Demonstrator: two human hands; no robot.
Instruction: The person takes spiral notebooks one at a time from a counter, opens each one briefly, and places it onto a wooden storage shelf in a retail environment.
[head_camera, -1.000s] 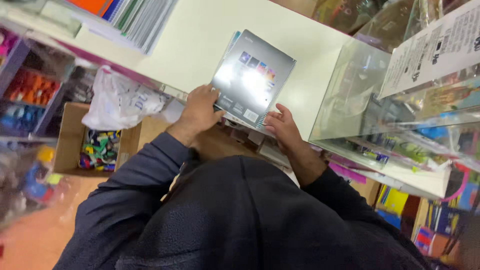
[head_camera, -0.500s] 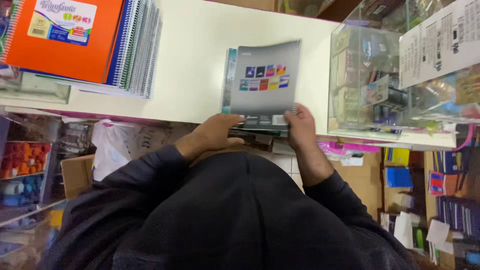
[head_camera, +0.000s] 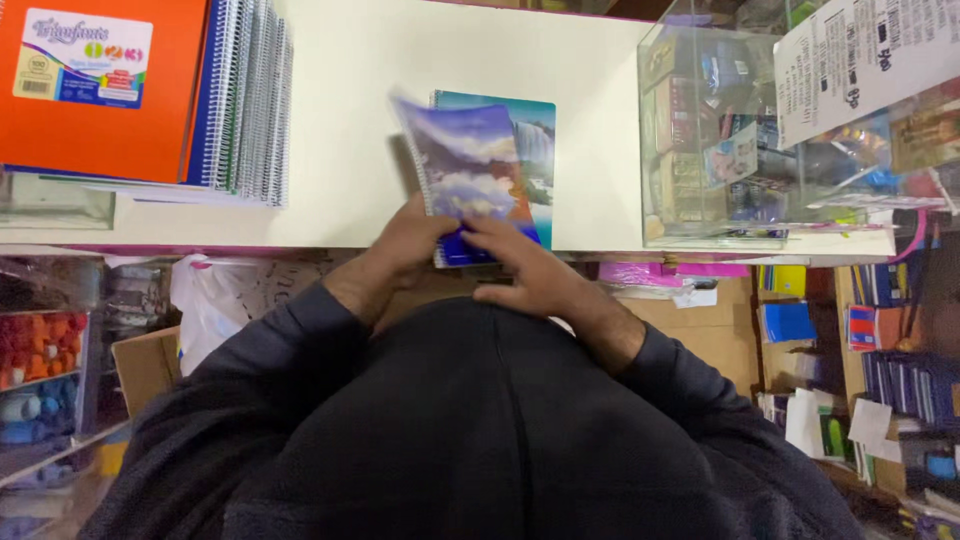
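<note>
My left hand (head_camera: 405, 245) and my right hand (head_camera: 530, 275) both grip a small spiral notebook (head_camera: 465, 170) with a blue and purple sky-and-cloud cover, blurred by motion, tilted up over the white counter (head_camera: 340, 110). Under it lies a second spiral notebook (head_camera: 535, 150) with a waterfall picture, flat on the counter near its front edge. My dark sleeves and dark top fill the lower half of the view.
A stack of spiral notebooks (head_camera: 150, 95) with an orange cover on top sits at the counter's left. A clear display case (head_camera: 760, 140) of small goods stands at the right. Below the counter are shelves of coloured items (head_camera: 40, 370), a plastic bag (head_camera: 215, 300) and a cardboard box (head_camera: 145, 365).
The grey-covered booklet I held before is gone from view; my hands now hold a blue cloud-covered notebook over a waterfall one. The view has shifted slightly.
</note>
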